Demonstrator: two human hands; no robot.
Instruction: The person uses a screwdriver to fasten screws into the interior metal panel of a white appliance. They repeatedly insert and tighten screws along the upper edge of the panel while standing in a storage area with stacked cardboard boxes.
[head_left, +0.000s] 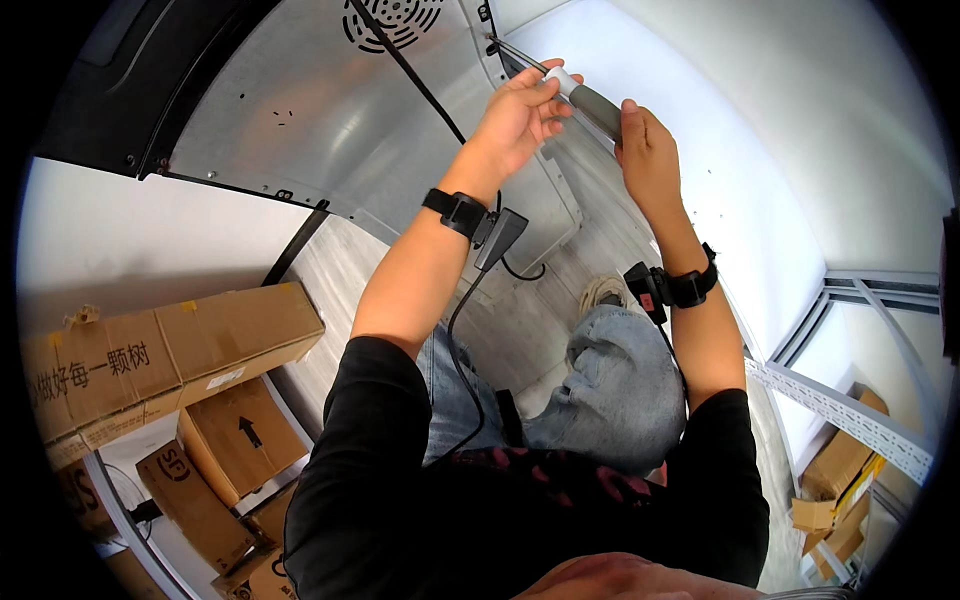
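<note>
A screwdriver (596,106) with a grey-and-white handle slants up and to the left. Its thin metal shaft reaches the perforated right edge of a large grey metal panel (310,125), near the top of the view; whether the tip sits in a screw is too small to tell. My left hand (508,125) has its thumb and fingers curled about the front of the handle, by the white collar. Around the rear end of the handle my right hand (650,160) is closed, thumb laid along it.
A black cable (415,80) hangs across the panel, in front of its round vent (395,15). Cardboard boxes (235,335) are stacked on the left. A white wall (740,110) curves along the right, with metal shelving (850,410) and more boxes below. My bent knee (625,390) is in front of me.
</note>
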